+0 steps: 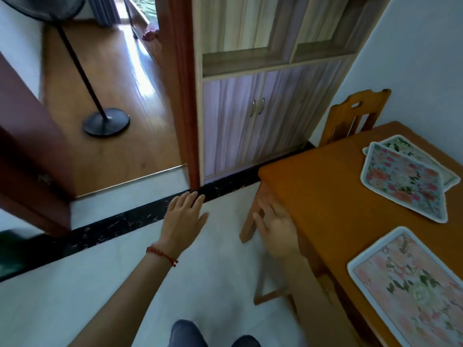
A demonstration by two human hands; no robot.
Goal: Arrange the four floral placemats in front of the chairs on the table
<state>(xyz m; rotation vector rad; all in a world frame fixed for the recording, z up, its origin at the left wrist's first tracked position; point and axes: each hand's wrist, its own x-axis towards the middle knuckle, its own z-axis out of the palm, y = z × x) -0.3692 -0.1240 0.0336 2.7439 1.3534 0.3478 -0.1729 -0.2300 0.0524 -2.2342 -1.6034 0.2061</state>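
Both hands empty, fingers spread: left hand (pixel 184 219) lower centre, right hand (pixel 274 227) beside table (pixel 323 196) edge. Pink placemat (pixel 411 281) lower right; two overlapped placemats (pixel 403 180) right. Likely thin, light, floppy; pinch a corner or edge.

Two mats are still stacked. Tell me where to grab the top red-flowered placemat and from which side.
Take the red-flowered placemat at its near corner, coming from the table's open left edge with the right hand. It lies flat, skewed over the green-flowered mat, and that corner rests on bare wood, so fingers can probably pinch it alone.
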